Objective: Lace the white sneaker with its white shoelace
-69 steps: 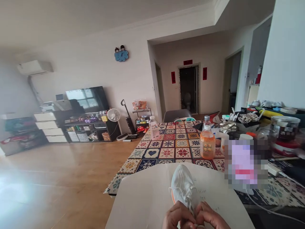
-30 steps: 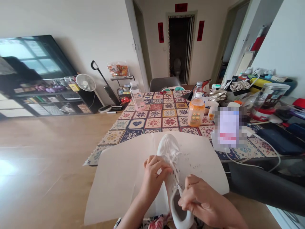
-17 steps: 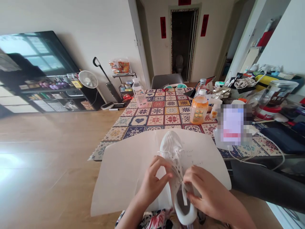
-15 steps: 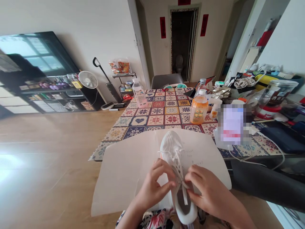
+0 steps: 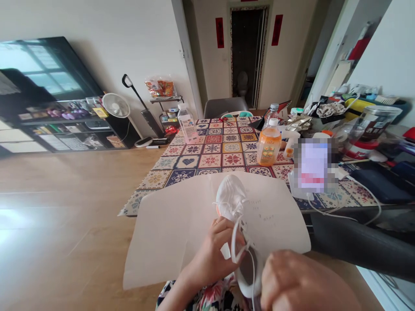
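A white lace-up sneaker (image 5: 231, 194) lies toe-away on a large white sheet, its heel close to my lap. My left hand (image 5: 220, 248) is closed at the tongue, pinching a white shoelace (image 5: 234, 242) that stands up in a loop. From the knot area, a long strand runs down over the shoe's opening toward the bottom edge, beside my right hand (image 5: 288, 280). That hand is curled into a fist right of the heel, apparently around the strand; its fingertips are hidden and slightly blurred.
The white sheet (image 5: 168, 242) with faint writing overhangs the patterned tablecloth (image 5: 210, 160). Beyond are a pink-tinted bottle (image 5: 188, 126), an orange drink bottle (image 5: 269, 147) and a propped phone (image 5: 313, 166) with a cable. Clutter lines the right side; a dark chair (image 5: 359, 246) stands below it.
My right hand has moved from the knot down and right, toward my body. The lace strand now stretches longer past the heel. My left hand stays at the laces, and the view has shifted slightly.
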Demonstrator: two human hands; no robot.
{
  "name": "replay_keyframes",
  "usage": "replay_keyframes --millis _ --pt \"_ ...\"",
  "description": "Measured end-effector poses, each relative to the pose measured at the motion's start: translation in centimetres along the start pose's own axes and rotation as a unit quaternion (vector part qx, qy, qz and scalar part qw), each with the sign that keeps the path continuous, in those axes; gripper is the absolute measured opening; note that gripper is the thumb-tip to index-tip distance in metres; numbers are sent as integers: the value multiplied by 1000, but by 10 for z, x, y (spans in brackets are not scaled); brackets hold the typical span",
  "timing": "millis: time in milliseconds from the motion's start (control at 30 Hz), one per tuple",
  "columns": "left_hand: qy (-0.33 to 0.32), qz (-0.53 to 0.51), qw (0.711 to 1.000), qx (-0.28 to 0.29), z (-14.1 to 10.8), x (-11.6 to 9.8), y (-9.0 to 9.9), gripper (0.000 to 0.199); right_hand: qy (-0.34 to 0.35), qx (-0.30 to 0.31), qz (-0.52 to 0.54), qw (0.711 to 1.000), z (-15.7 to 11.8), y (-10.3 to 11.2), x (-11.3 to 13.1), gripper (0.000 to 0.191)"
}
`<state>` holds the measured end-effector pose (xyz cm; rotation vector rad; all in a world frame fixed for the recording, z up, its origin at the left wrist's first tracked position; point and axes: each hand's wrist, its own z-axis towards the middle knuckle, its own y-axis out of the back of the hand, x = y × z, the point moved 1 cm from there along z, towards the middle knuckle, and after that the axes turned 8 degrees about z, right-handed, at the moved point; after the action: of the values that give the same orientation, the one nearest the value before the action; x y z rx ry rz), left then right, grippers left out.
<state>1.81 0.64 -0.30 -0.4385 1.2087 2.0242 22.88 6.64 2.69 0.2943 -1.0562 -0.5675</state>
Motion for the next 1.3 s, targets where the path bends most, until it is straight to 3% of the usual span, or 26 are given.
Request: replay_keyframes --millis 100,200,400,567,800,867,933,1033,1167,1300 --pt "-7 -27 1000 4 -1 -1 -2 24 -100 -66 -131 984 6 10 -12 24" --pt "-5 -40 999 3 -2 0 -4 24 -153 -66 -184 969 13 8 -25 14" --pt "15 -40 999 26 -3 0 -3 28 -118 -54 -201 971 20 -2 -33 19" --pt "30 -57 997 47 -1 -2 -1 26 -129 -65 -169 975 20 -2 -37 25" --pt "22 -157 984 85 -3 2 5 11 -128 -46 -100 986 18 4 -39 12" --pt "18 -209 974 89 -3 4 7 28 -120 -51 -65 989 14 6 -39 8" --pt "7 -279 956 89 -3 7 9 41 -95 -47 -21 994 10 8 -39 20" --pt "-26 -348 933 86 -3 10 14 45 -53 -46 59 996 4 12 -39 31" --pt "-71 -408 907 80 -4 6 22 54 5 -66 171 983 -1 15 -36 29" --pt "-134 -517 844 53 -5 -1 27 56 29 -153 260 953 -9 7 -33 42"
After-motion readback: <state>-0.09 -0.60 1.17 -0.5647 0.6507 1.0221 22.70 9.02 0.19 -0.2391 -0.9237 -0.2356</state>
